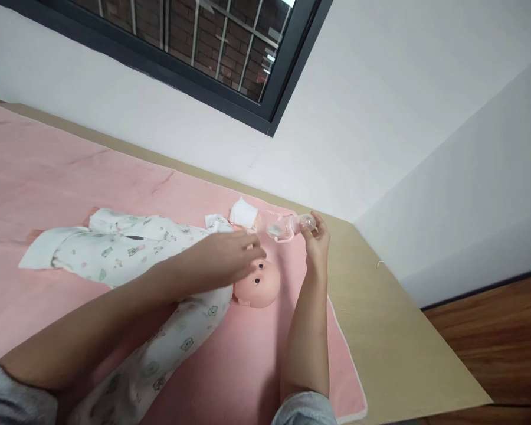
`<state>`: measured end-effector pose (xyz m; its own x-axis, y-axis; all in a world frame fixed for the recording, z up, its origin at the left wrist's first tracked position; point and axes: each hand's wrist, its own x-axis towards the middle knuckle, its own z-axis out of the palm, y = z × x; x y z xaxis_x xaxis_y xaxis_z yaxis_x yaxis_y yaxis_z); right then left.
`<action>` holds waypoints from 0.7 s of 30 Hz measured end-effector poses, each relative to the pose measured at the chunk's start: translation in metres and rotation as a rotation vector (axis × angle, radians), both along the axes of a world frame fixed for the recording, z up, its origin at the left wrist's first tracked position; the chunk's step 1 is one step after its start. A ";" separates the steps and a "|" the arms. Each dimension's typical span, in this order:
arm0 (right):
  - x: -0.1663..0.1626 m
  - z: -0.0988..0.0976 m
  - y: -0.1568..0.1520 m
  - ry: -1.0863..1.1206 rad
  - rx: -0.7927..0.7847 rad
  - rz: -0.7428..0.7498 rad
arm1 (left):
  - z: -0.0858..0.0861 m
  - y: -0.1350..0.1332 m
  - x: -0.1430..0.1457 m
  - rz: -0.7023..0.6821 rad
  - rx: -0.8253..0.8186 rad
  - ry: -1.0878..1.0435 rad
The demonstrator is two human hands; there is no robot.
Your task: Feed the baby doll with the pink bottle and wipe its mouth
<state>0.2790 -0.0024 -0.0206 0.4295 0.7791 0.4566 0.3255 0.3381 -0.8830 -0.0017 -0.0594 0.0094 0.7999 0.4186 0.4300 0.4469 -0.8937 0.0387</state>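
Note:
A baby doll [259, 289] lies on its back, its bald head toward the right, in a white printed outfit [133, 242] with small animals. My left hand [234, 254] reaches across its chest and lies over the lower face, covering nose and mouth. Its fingers are slightly bent and a little apart, with nothing visible in them. My right hand [317, 236] grips a clear baby bottle [284, 229] by its domed cap end, beyond the doll's head. The bottle lies tilted sideways, its pale side handles showing.
A small folded white cloth [243, 212] sits past the doll's shoulder. Under everything spreads a pink blanket [230, 360] on a tan board surface [380, 348]. A white wall with a dark-framed window [265, 115] stands behind. Brown wood [508, 342] shows at the right.

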 end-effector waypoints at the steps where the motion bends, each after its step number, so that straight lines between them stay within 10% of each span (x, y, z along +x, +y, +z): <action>1: -0.010 0.006 -0.004 0.012 0.014 0.060 | 0.003 0.005 -0.002 0.071 -0.030 -0.069; 9: -0.090 0.034 -0.038 0.038 0.047 0.402 | 0.010 0.021 -0.009 0.405 -0.151 -0.377; 21: -0.143 0.031 -0.063 0.055 0.003 0.490 | 0.010 0.027 -0.008 0.424 -0.350 -0.288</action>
<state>0.1365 -0.0650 0.0108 0.0368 0.8942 0.4461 0.0803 0.4423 -0.8933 -0.0102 -0.0329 0.0198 0.4049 0.8301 0.3835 0.6883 -0.5528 0.4697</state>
